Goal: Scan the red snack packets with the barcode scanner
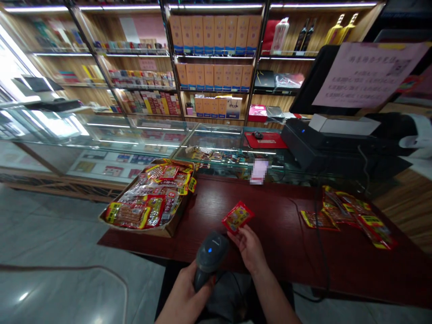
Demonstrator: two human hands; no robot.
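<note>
My left hand (pixel 191 292) is wrapped round the handle of a dark barcode scanner (pixel 212 252), whose top shows a small blue light. To its right, my right hand (pixel 249 249) pinches the lower corner of a small red and yellow snack packet (pixel 237 217) above the dark red tabletop (pixel 205 193). The scanner's head is just left of and below the packet, apart from it. An open cardboard box (pixel 165 230) full of similar snack packets stands at the table's left end. Several more packets (pixel 347 211) lie loose on the right side.
A glass display counter (pixel 151 135) borders the table at the back. On it are a mouse on a red mat (pixel 270 140) and a black cash-register unit (pixel 313 144) below a monitor (pixel 313 81). A black cable (pixel 319 252) crosses the table's right part. Stocked shelves (pixel 216 58) line the wall.
</note>
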